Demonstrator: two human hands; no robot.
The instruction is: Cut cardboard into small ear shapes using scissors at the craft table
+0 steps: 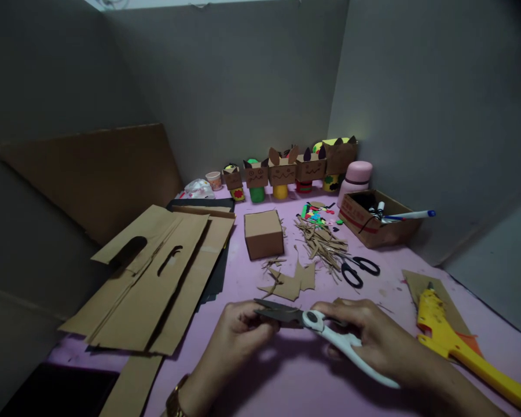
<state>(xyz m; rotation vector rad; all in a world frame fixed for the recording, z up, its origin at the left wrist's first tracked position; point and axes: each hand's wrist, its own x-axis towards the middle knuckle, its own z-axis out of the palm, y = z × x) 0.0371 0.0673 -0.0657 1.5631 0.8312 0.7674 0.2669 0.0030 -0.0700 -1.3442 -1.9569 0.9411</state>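
My right hand (373, 336) is wrapped around the white handles of a pair of scissors (338, 341), whose dark blades point left. At the blade tips, my left hand (243, 330) is closed in a pinch. A brown sliver of cardboard (290, 310) shows between the blades; the fingers and blades hide most of it. Just beyond the hands lies a jagged cardboard offcut (289, 284). Farther back stands a closed cardboard box (264, 234).
Cut cardboard strips (321, 240) lie beside black-handled scissors (360, 271). A yellow glue gun (447, 341) rests at right, near an open box (373, 223) of pens. Flattened cardboard (156, 289) covers the left. Several box-headed animal figures (282, 174) line the back, near a pink bottle (356, 176).
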